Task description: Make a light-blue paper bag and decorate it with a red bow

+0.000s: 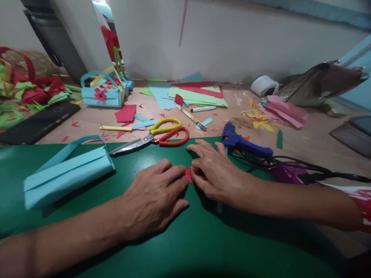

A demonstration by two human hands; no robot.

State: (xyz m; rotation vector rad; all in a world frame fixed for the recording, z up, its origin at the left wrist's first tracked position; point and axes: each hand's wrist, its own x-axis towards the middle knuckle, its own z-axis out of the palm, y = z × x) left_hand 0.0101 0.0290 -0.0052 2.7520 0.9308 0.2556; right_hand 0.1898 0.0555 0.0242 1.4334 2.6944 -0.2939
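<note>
A small red paper piece [189, 175] lies low over the green mat [185, 247], between my two hands. The fingertips of my left hand [158, 193] press on its left side. From the right, the thumb and index finger of my right hand [216, 172] pinch it, while the other fingers reach forward. A light blue paper bag [69, 175] with a strap lies on the mat to the left. Scissors [153, 136] with yellow and orange handles rest beyond my left hand. The blue glue gun [245, 143] is just past my right hand.
Behind the mat are paper sheets [199, 94], a cutter [193, 117], a white marker [203, 109] and paper scraps. A finished blue bag [101, 96] and a phone [40, 121] sit at the left. Black cables [313, 170] run across the right.
</note>
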